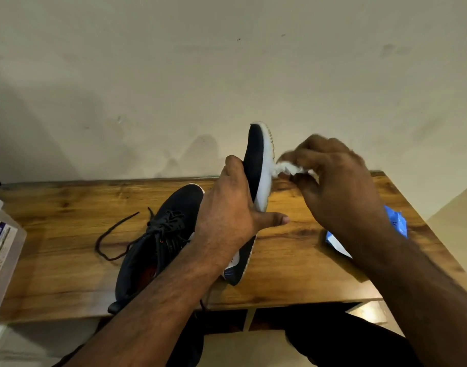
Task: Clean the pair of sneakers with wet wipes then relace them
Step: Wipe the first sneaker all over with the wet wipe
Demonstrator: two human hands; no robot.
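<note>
My left hand [232, 207] grips a dark navy sneaker [257, 162] around its middle and holds it tilted up on its heel, the toe pointing at the wall and the white sole facing right. My right hand [338, 178] pinches a crumpled white wet wipe [286, 169] that touches the white sole edge. The second navy sneaker [158, 242] lies on the wooden table [293, 260] to the left, laced, with a loose dark lace end [113, 234] trailing out to its left.
A blue wet wipe pack [398, 223] lies on the table's right side, partly hidden behind my right forearm. A clear plastic box with a printed label [1, 247] stands at the left edge. A pale wall rises right behind the table.
</note>
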